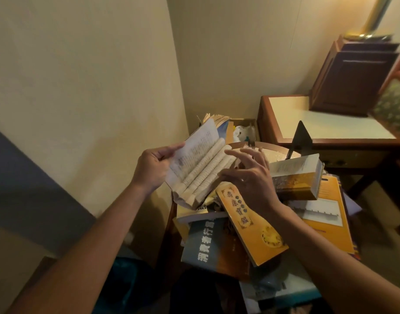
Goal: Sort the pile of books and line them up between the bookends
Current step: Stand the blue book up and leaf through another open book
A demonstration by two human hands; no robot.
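We see a dim room in a warm yellow light. The brightest parts are the brass lamp pole (375,17) at the top right, which has a strong glare, and the pale top of the side table (307,118). The wall (81,64) is lit evenly. The pages of the open book (201,159) catch the light well. The lower left falls into deep shadow. The wide lens bends the straight lines near the edges, and the patterned chair (394,103) at the right is blurred and out of focus.

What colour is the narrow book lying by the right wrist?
The narrow book is orange-yellow with dark characters; the head view shows it best.
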